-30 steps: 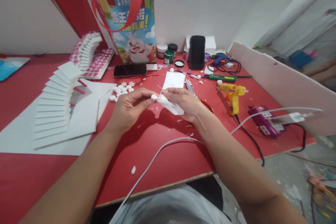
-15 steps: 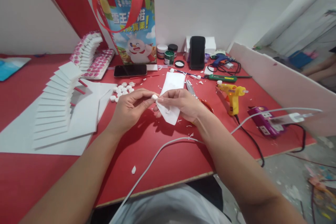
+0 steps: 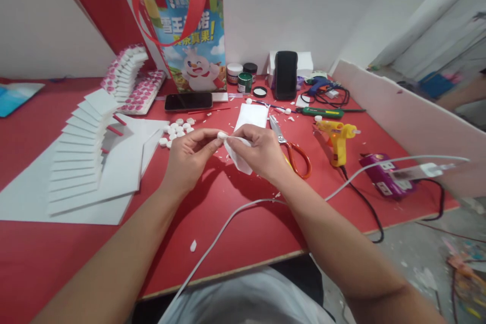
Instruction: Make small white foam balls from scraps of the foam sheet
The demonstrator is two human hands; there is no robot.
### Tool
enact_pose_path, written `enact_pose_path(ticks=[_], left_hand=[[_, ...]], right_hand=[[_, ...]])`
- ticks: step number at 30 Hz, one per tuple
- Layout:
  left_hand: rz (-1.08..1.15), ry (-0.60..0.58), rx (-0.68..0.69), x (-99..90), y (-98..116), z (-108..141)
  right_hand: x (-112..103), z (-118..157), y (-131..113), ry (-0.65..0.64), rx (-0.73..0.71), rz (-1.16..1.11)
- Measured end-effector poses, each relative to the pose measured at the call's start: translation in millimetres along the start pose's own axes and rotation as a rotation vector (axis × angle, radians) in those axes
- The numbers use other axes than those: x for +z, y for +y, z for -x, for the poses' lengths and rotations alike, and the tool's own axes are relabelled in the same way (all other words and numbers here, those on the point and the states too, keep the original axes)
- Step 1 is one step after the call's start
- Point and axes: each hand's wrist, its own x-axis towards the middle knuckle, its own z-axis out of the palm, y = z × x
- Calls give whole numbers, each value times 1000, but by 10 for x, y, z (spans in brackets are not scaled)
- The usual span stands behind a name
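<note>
Between the thumb and fingers of my left hand (image 3: 189,158) is a small white round piece (image 3: 221,135). My right hand (image 3: 262,151) pinches a thin white sheet (image 3: 238,158), its edge touching the piece, its lower end hanging over the table. Left of my left hand lies a group of similar white round pieces (image 3: 173,131). Beyond my right fingers rests a white rectangular pad or paper (image 3: 251,115), partly covered by the hand. Scissors with orange handles (image 3: 299,159) lie just right of my right hand.
A yellow glue gun (image 3: 337,144) and a purple box (image 3: 387,177) are at the right. A white cable (image 3: 231,220) crosses the front. Stepped white boards (image 3: 76,162) stand left. Phones (image 3: 189,102), paint jars (image 3: 245,81) and a printed bag (image 3: 193,35) line the back.
My right hand has moved slightly left and turned, with the sheet now folded closer round the round piece. More of the scissors and the pad's position show differently.
</note>
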Motion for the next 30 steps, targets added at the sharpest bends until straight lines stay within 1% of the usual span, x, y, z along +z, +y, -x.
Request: enact_pose_path(ticks=[5,8,12,14,16,19,21,23,25,28,30], left_hand=[[-156,34,94,0,19,22],[-204,29,129,12,31,28],[-238,43,170,40,72,44],[-318,78,240,45,90,57],[-418,113,325,45,93,71],[-564,151,449,57,66,91],[-614,151,522,70,43,99],[-599,125,565,73,30,99],[-540,95,550,58,34,90],[-446,58,453,8,64,61],[-398,11,401,-27,88,40]], right_hand=[[39,24,-29,-15,-34,108],[70,28,-28,27,-13,106],[112,42,-38,104,24,30],[130,55,-45,106,24,-24],[141,67,-51,74,13,-80],[135,79,-58,57,-7,-114],[110,79,-62,74,-15,-106],[69,72,-61,68,-24,-95],[19,60,-52,27,-41,-85],[-52,33,-27,-73,-84,-66],[-86,18,-9,-123,-109,-52]])
